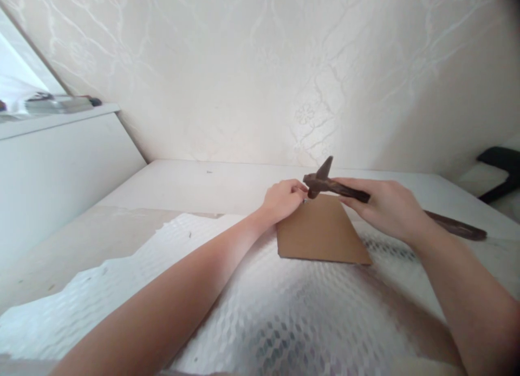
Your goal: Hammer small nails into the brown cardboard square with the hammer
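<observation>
Hammer (324, 182) with a dark head and brown handle, gripped in the right hand (388, 205) — the fingers are wrapped around the handle, and its far end shows again beyond the wrist. The hammer's head is just beside the left hand's fingertips, above the far edge of a plain brown piece of cardboard (320, 232). The left hand (284, 196) rests at the cardboard's far left corner, fingers curled and drawn together; a small shiny metal bit (304, 201) shows by the fingertips, though I cannot tell whether they pinch it.

The cardboard lies flat between the two forearms, on a silvery sheet (227, 322) with a raised, quilted pattern and a ragged left edge. Beneath that is a pale worktop (179, 182), scattered with a few tiny dark specks. Behind it rises a cream wall (227, 83) with pale branching and floral patterning. At left stands a white panel (69, 181) topped by a ledge, which holds blurred items — their details are too soft to make out. At far right is a curved black object (505, 167), partly cut off.
</observation>
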### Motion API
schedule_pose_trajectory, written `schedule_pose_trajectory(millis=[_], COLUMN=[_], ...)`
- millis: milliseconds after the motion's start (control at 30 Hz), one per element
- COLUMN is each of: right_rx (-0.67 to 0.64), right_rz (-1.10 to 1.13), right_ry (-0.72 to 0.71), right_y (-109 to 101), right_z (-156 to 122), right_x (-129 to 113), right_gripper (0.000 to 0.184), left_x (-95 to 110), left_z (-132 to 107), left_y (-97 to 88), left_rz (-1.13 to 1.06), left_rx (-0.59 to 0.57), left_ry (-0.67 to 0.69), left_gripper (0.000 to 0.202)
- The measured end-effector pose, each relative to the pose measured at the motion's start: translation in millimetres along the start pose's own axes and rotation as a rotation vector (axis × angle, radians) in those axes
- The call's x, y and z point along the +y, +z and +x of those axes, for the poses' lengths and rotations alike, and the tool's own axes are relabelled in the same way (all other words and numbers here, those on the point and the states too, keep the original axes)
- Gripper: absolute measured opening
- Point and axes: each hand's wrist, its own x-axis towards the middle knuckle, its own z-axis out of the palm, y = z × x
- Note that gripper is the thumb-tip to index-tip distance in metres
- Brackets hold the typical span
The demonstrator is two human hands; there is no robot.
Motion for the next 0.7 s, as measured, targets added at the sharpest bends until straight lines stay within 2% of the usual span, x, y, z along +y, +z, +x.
schedule_pose_trajectory(millis=[33, 167, 200, 267, 333, 433, 600, 700], right_rx=[0.075, 0.513, 0.591, 0.657, 0.598, 0.385, 0.062, -0.001], right_rz=[0.036, 0.238, 0.238, 0.157, 0.034, -0.1, -0.125, -0.127], right_ry=[0.014, 0.035, 0.057, 0.15, 0.275, 0.408, 0.426, 0.442], right_y=[-0.9, -13.1, -16.8, -22.2, -23.7, -18.9, -3.9, 6.2], right_z=[0.7, 5.0, 5.5, 5.4, 4.0, 2.1, 0.6, 0.7], right_x=[0.5, 5.5, 6.8, 8.3, 8.4, 6.7, 7.3, 12.0], right_gripper=[0.036, 0.041, 0.042, 0.043, 0.044, 0.045, 0.044, 0.044], left_x=[0.5, 1.1, 0.7, -1.0, -3.4, -6.4, -5.3, -10.0], left_z=[-0.2, -0.7, -0.8, -0.9, -1.3, -2.8, -6.5, -6.0], left_y=[-0.3, -1.4, -1.6, -2.2, -2.9, -4.7, -15.1, -32.8], left_rz=[-0.005, -0.02, -0.029, -0.063, -0.102, -0.116, -0.007, 0.137], left_rx=[0.001, -0.011, -0.01, 0.002, 0.043, 0.162, 0.314, 0.38], left_ry=[-0.006, -0.041, -0.041, -0.034, -0.028, -0.021, -0.005, -0.063], left_gripper=[0.026, 0.027, 0.027, 0.027, 0.028, 0.029, 0.028, 0.027])
